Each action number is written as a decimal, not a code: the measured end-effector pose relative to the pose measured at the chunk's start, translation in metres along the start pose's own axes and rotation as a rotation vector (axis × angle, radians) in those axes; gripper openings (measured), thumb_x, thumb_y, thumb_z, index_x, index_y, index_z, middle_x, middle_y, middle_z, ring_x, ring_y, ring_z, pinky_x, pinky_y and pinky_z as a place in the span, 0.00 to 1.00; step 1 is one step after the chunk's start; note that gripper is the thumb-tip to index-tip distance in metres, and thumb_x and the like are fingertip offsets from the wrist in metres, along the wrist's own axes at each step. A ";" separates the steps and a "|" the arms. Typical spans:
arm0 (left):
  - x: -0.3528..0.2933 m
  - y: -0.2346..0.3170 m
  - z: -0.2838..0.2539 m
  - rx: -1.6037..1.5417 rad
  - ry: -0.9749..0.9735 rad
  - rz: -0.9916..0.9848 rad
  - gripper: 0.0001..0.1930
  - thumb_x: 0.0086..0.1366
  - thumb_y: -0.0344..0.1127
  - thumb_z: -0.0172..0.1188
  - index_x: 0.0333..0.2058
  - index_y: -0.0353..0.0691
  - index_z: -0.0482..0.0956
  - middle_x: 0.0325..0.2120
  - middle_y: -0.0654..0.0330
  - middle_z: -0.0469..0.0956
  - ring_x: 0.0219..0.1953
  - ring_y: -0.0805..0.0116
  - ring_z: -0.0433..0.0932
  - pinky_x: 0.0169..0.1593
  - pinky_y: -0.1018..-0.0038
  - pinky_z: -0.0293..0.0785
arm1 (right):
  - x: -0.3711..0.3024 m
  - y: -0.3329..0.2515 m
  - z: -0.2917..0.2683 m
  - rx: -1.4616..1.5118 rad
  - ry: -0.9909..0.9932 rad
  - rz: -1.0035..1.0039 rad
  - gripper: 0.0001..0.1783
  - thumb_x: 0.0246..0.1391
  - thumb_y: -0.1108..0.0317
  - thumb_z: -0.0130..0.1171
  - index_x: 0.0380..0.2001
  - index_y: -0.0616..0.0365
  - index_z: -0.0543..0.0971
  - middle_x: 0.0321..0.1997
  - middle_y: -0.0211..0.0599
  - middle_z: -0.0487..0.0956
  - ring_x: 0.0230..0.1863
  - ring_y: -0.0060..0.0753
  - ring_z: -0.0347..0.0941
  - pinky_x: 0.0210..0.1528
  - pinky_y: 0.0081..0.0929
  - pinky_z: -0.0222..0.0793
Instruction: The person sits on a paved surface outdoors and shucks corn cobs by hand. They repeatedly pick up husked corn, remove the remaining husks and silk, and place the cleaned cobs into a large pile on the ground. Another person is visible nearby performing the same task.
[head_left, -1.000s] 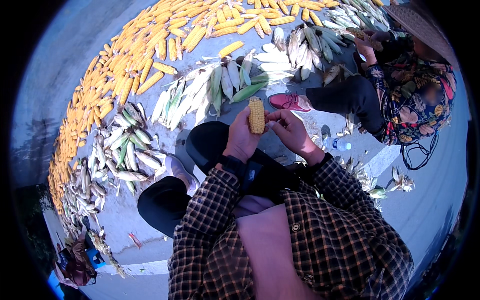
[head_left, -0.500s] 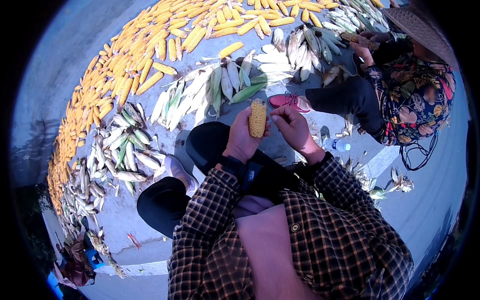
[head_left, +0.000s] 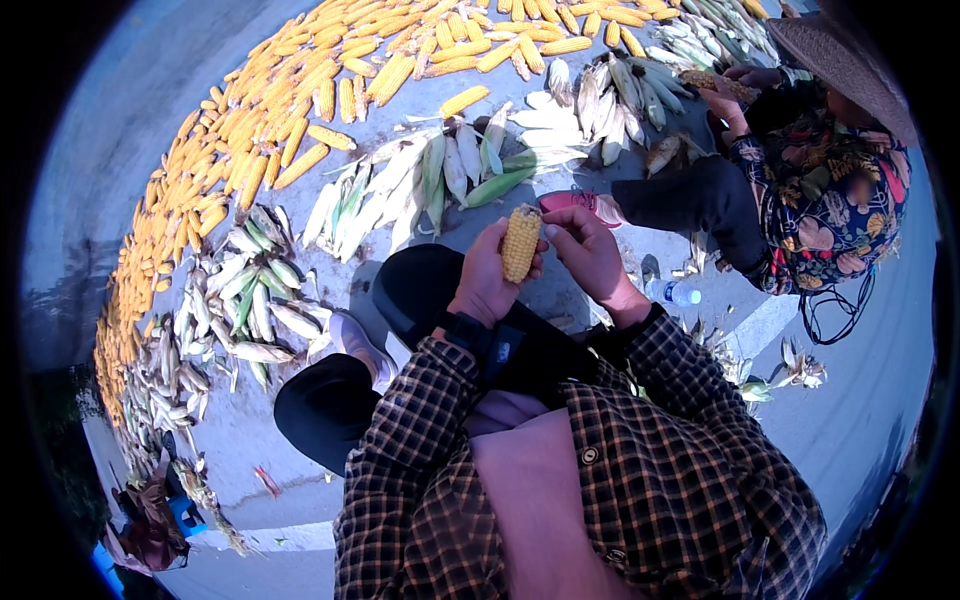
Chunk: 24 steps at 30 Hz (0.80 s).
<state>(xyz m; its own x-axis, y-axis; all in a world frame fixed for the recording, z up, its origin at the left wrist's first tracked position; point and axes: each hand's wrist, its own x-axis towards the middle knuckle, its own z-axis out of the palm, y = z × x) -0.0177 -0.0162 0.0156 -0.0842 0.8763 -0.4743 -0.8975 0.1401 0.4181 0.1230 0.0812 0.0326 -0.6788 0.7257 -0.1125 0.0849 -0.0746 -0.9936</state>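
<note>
The corn cob point(head_left: 521, 243) is yellow, bumpy and long, and it stands upright. The left hand point(head_left: 487, 283) is wrapped around its lower part, fingers closed tight on it. The right hand point(head_left: 587, 252) is bent beside the cob, with its fingers point(head_left: 556, 222) pinched together at the top end. Smooth yellow cobs point(head_left: 250, 130) and pale leafy ones point(head_left: 440, 170) lie on the grey ground point(head_left: 150, 80).

Yellows, greens and checks

A yellow corn cob point(head_left: 520, 243) in hand; golden cobs point(head_left: 260, 130) far left, pale green-white husked ears point(head_left: 440, 170) beside them, grey ground point(head_left: 130, 90), brown-and-black checked sleeves point(head_left: 690, 450), a floral-patterned top point(head_left: 830, 190) far right.
</note>
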 end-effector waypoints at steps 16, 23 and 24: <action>-0.003 -0.027 -0.006 0.357 0.092 0.206 0.25 0.69 0.47 0.56 0.57 0.38 0.65 0.41 0.59 0.76 0.39 0.70 0.77 0.40 0.72 0.76 | -0.007 0.046 -0.003 0.195 -0.008 0.164 0.11 0.65 0.58 0.57 0.36 0.55 0.76 0.25 0.20 0.69 0.22 0.10 0.54 0.24 0.13 0.48; 0.030 -0.041 -0.019 0.375 0.134 0.313 0.23 0.68 0.48 0.56 0.52 0.35 0.69 0.39 0.55 0.77 0.37 0.67 0.79 0.38 0.69 0.77 | -0.007 0.038 0.001 0.133 -0.003 0.176 0.13 0.65 0.56 0.57 0.32 0.53 0.74 0.25 0.20 0.68 0.22 0.10 0.54 0.25 0.14 0.48; 0.039 -0.045 -0.024 0.390 0.138 0.348 0.22 0.68 0.48 0.56 0.50 0.35 0.70 0.37 0.54 0.78 0.34 0.66 0.80 0.35 0.68 0.78 | -0.007 0.040 0.000 0.122 -0.006 0.176 0.13 0.65 0.56 0.57 0.31 0.52 0.73 0.24 0.20 0.67 0.22 0.10 0.53 0.25 0.15 0.48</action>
<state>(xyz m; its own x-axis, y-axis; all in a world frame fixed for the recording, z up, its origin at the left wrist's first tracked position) 0.0091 0.0004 -0.0408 -0.4277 0.8361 -0.3434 -0.5817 0.0361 0.8126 0.1307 0.0731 -0.0062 -0.6657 0.6898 -0.2844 0.1144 -0.2823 -0.9525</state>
